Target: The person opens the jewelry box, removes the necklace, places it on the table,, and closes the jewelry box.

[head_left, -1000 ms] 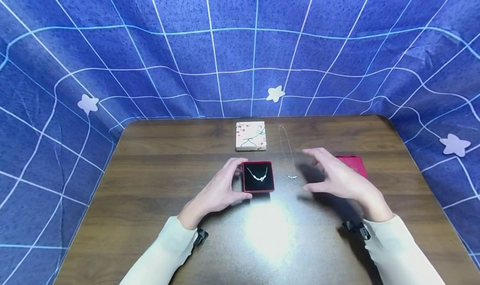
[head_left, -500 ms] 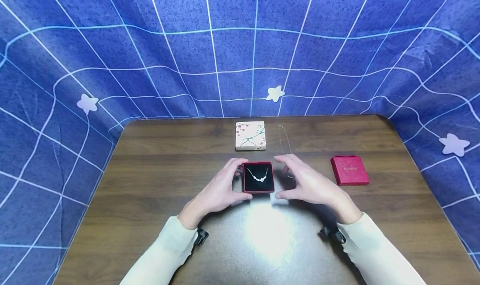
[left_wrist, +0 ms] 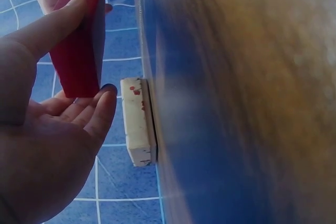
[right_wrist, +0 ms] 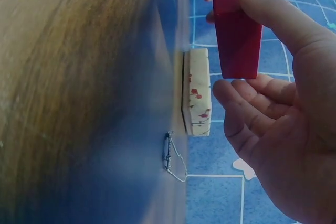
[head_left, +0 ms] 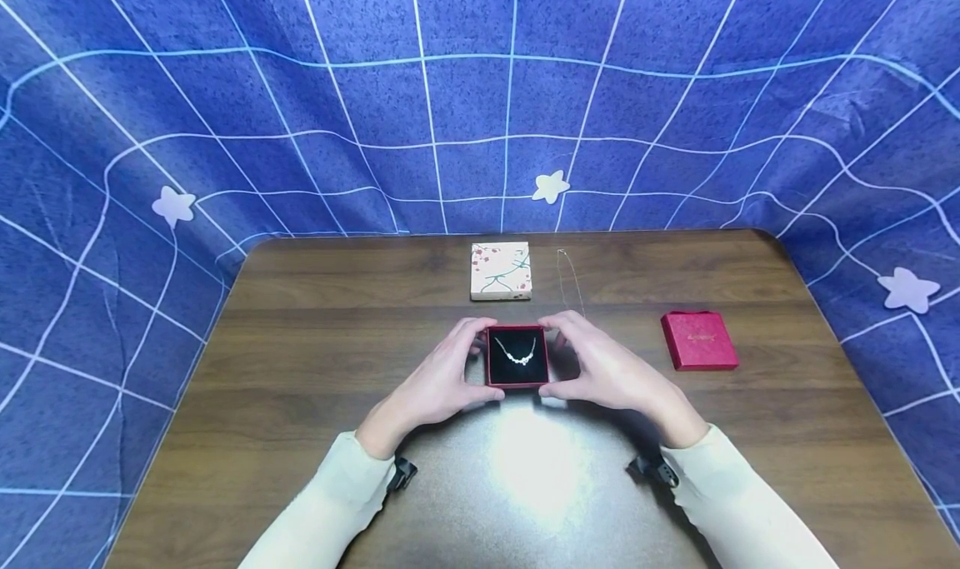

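Note:
A small red jewelry box point(head_left: 517, 383) with a black insert is held above the table between both hands. In it lies a silver necklace point(head_left: 519, 359) with a beaded middle. My left hand point(head_left: 438, 377) grips the box's left side, thumb on the near edge and fingers at the far edge. On the right side my right hand point(head_left: 611, 369) holds it the same way. Both wrist views show the thumbs pressed against the red wall of the box point(left_wrist: 79, 56). A second fine necklace point(head_left: 561, 273) lies on the table behind the right hand, which partly hides it in the head view.
Behind the hands stands a white flower-patterned box point(head_left: 501, 271) on the wooden table point(head_left: 315, 319). To the right lies a red lid point(head_left: 701, 341) with faint lettering. A blue curtain point(head_left: 480, 102) with white lines hangs past the far table edge.
My right hand has come leftward from near the red lid to the jewelry box and taken hold of its right side. The left hand has stayed on the box.

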Demonstrator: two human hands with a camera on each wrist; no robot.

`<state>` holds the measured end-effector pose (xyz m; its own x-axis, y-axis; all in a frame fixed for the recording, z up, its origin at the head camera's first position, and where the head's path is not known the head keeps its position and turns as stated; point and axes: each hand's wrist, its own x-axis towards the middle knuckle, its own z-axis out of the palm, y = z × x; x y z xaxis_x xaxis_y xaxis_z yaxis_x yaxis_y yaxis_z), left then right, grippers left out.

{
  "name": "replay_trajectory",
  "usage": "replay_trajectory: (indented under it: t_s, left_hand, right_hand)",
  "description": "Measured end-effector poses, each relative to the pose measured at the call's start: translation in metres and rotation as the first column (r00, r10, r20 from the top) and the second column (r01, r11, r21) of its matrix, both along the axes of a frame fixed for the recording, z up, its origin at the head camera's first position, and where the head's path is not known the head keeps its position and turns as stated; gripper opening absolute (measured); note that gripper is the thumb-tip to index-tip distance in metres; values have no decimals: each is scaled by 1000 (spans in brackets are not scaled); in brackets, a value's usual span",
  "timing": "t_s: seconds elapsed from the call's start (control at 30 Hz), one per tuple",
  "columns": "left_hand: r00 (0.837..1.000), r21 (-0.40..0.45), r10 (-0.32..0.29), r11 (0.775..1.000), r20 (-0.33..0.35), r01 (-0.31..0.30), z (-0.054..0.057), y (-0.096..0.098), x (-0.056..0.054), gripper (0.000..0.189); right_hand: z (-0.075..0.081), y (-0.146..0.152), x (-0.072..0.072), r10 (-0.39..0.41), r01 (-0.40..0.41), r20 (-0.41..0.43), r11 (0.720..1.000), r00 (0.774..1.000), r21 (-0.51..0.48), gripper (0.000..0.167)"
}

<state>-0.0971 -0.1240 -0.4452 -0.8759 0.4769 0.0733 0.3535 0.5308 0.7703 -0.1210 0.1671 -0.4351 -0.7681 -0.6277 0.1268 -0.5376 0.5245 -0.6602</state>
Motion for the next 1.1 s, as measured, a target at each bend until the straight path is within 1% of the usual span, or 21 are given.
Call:
replay_trajectory:
  t_s: [0.27,0.4,0.53,0.8,1.1]
  left_hand:
    - [1000,-14,-8,1000,6,8,0,-1,0,101]
    - [1000,-22,-17,1000,-5,17,0,-2,-1,99]
    - [999,-57,-28,998,-23,26,-1,-4,-2,98]
    - [999,-133,-38,990,-5,37,-4,-6,-3,99]
    - [998,-160,-66,985,0,65,-5,-6,-4,97]
  right_hand:
    - [-2,-1,-1,-8,8,13,1000,1000,10,86]
    - [-4,-1,-1,-11,11,15,1000,1000,24,87]
    - [-7,0,-1,-15,14,14,999,1000,37,87]
    - [-11,0,-2,0,-1,24,998,1000,59,89]
    - [-16,1,-4,26,-26,2,996,1000,85,91]
